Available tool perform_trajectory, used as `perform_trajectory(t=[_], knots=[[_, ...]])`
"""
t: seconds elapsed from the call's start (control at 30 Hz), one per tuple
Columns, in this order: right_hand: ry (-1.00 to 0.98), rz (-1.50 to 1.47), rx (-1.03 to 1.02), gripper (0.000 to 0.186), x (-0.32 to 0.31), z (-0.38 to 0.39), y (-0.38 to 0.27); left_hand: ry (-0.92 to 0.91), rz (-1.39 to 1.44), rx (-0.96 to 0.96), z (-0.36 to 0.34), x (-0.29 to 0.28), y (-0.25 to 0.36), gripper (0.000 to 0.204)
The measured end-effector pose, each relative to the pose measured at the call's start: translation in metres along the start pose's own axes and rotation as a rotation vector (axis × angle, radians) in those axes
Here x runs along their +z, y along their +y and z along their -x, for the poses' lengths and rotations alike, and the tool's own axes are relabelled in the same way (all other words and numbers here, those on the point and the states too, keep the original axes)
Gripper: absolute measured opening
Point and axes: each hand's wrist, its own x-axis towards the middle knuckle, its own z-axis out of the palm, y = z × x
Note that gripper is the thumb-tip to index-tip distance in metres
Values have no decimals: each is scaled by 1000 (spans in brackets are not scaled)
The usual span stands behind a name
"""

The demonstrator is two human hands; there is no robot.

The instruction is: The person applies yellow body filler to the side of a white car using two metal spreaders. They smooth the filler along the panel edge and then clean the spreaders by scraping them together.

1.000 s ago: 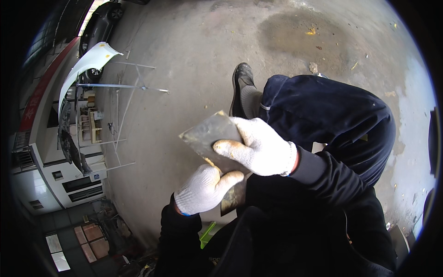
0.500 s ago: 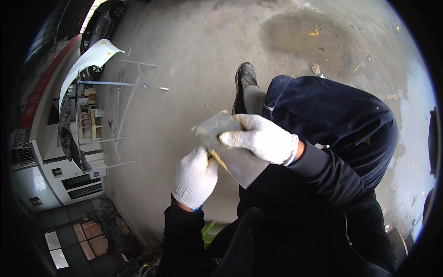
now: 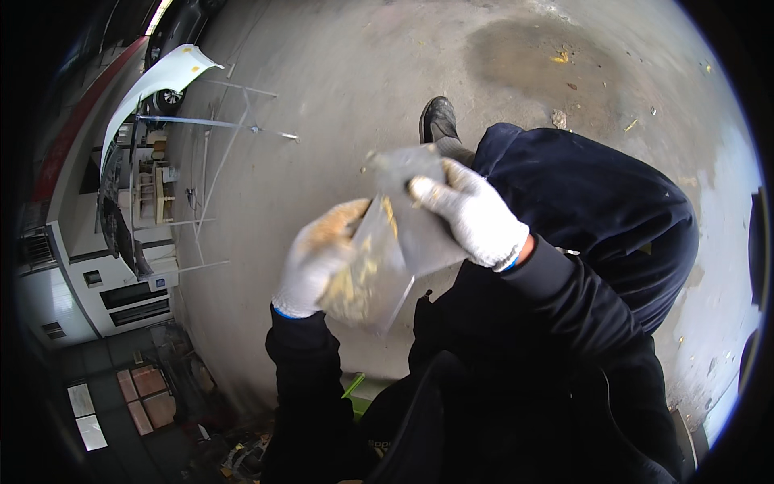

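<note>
My left hand (image 3: 313, 260), in a white knit glove with yellow-brown stains, grips a thin flat putty spreader (image 3: 372, 278). Yellow putty smears cover much of its face, and motion blurs it. The gloved right hand (image 3: 477, 216) pinches a second grey putty spreader (image 3: 431, 238), the thumb on top and the other fingers partly hidden. A streak of yellow putty lies along the edge where the two spreaders meet. Both are held above the floor, left of my bent knee (image 3: 580, 177).
A white car fender (image 3: 157, 85) hangs on a thin metal stand (image 3: 197, 121) at the left, with a dark car (image 3: 181, 32) behind it. A wet patch (image 3: 540, 60) with yellow scraps marks the concrete floor. Something green (image 3: 359, 395) shows below my left forearm.
My left hand has moved left and turned, bringing its smeared spreader face into view. The right hand and its spreader have shifted slightly upward and right. The whole view has tilted a little.
</note>
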Motion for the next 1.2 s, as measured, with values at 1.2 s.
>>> perform_trajectory(t=[1.2], knots=[[93, 308, -466, 45, 18, 20, 25, 304, -575, 363, 27, 79, -34, 47]])
